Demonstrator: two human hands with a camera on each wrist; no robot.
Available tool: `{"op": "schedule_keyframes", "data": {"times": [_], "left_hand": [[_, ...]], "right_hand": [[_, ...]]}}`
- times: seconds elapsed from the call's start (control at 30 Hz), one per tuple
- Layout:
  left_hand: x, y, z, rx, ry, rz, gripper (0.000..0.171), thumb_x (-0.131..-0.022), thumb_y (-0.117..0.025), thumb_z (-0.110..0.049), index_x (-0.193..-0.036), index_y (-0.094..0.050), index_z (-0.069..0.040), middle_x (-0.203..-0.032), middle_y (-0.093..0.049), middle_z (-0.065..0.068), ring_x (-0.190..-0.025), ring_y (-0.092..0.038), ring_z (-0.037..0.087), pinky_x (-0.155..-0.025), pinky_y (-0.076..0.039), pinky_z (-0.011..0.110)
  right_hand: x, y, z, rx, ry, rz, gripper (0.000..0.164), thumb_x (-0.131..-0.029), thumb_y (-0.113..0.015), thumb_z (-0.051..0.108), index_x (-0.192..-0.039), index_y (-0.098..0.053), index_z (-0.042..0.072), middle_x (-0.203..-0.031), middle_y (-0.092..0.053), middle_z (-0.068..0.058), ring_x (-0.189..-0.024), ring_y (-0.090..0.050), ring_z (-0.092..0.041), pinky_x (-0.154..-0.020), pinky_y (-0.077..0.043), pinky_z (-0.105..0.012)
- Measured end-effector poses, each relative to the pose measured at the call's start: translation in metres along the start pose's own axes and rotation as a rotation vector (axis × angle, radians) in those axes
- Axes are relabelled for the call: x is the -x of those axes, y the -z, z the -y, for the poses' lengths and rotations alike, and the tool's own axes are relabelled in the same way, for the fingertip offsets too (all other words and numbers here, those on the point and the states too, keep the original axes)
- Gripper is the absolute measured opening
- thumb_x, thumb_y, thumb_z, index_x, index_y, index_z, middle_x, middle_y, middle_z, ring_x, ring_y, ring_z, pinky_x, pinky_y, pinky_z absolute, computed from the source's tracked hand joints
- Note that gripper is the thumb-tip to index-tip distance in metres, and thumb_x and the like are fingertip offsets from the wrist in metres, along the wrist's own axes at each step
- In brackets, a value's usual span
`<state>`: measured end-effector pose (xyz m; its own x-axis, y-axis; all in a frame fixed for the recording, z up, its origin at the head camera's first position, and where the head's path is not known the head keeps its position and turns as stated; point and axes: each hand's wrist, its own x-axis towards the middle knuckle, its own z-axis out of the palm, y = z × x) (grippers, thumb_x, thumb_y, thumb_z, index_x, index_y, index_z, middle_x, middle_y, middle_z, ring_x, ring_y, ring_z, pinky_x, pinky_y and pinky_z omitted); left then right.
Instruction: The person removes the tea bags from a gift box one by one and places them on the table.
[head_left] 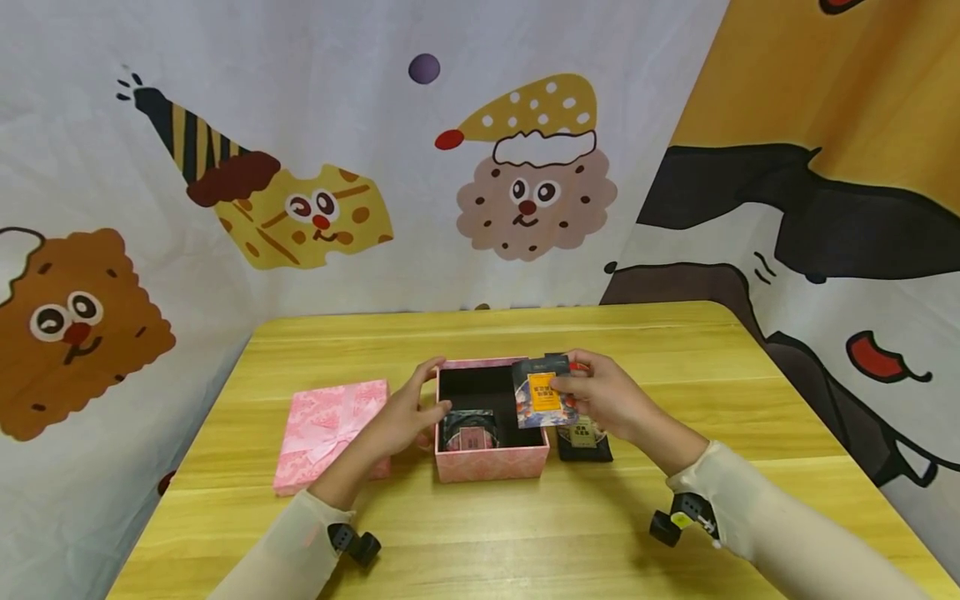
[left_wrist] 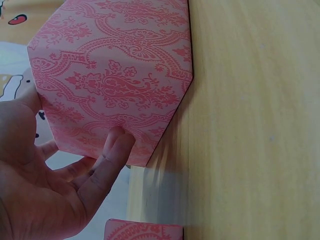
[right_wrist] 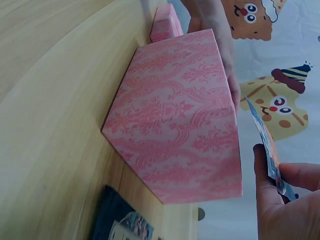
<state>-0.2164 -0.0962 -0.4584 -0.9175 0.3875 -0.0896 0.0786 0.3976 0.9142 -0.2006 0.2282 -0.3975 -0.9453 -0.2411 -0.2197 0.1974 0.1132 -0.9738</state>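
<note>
An open pink patterned box (head_left: 491,463) with a dark inside stands mid-table. My left hand (head_left: 402,414) grips its left wall, thumb at the rim and fingers against the outer side (left_wrist: 115,85). Over the box's right edge, my right hand (head_left: 611,396) pinches a flat dark packet (head_left: 535,410) with an orange label; the right wrist view shows this packet (right_wrist: 270,150) nearly edge-on between thumb and fingers. Inside the box, toward the front left, is another dark packet (head_left: 468,429) with a pinkish label.
Left of the box lies a pink lid (head_left: 330,425) with a ribbon bow, partly behind the left forearm. To the right, a black packet (head_left: 585,450) lies on the wooden table (head_left: 480,542). A cartoon-printed cloth (head_left: 420,208) hangs behind the table.
</note>
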Motion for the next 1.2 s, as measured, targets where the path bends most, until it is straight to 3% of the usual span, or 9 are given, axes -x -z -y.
{"op": "schedule_keyframes", "data": {"times": [0.2,0.5,0.93,1.2], "left_hand": [[0.0,0.0,0.0,-0.004,0.001,-0.002,0.075,-0.103,-0.066,-0.018,-0.162,-0.023,-0.033,-0.168,-0.024,0.017,-0.075,-0.064,0.025,-0.061,-0.062,0.043],[0.0,-0.002,0.001,0.003,0.004,-0.008,0.076,-0.102,-0.067,-0.017,-0.162,-0.024,-0.033,-0.167,-0.026,0.016,-0.075,-0.066,0.026,-0.06,-0.062,0.044],[0.0,-0.001,0.002,0.003,0.003,-0.009,0.076,-0.102,-0.067,-0.016,-0.162,-0.024,-0.031,-0.168,-0.026,0.016,-0.074,-0.065,0.025,-0.06,-0.062,0.044],[0.0,-0.001,0.0,-0.005,0.007,-0.01,0.075,-0.102,-0.067,-0.018,-0.162,-0.024,-0.033,-0.168,-0.025,0.015,-0.077,-0.065,0.027,-0.061,-0.062,0.044]], "right_hand": [[0.008,0.012,0.0,0.002,-0.005,-0.004,0.022,-0.105,-0.058,0.008,-0.12,-0.047,-0.004,-0.095,-0.056,-0.008,-0.079,-0.052,-0.017,-0.062,-0.044,-0.027],[0.022,0.027,-0.003,-0.022,-0.044,-0.035,0.014,-0.109,-0.051,0.011,-0.116,-0.048,0.0,-0.093,-0.056,-0.006,-0.071,-0.051,-0.015,-0.064,-0.049,-0.027],[0.034,0.045,-0.021,-0.046,-0.1,-0.064,0.012,-0.109,-0.049,0.011,-0.114,-0.048,0.0,-0.104,-0.056,-0.01,-0.075,-0.056,-0.015,-0.065,-0.055,-0.029],[0.04,0.051,-0.037,-0.049,-0.176,-0.073,0.012,-0.108,-0.05,0.009,-0.113,-0.046,0.0,-0.093,-0.059,-0.006,-0.07,-0.057,-0.012,-0.063,-0.054,-0.028]]}}
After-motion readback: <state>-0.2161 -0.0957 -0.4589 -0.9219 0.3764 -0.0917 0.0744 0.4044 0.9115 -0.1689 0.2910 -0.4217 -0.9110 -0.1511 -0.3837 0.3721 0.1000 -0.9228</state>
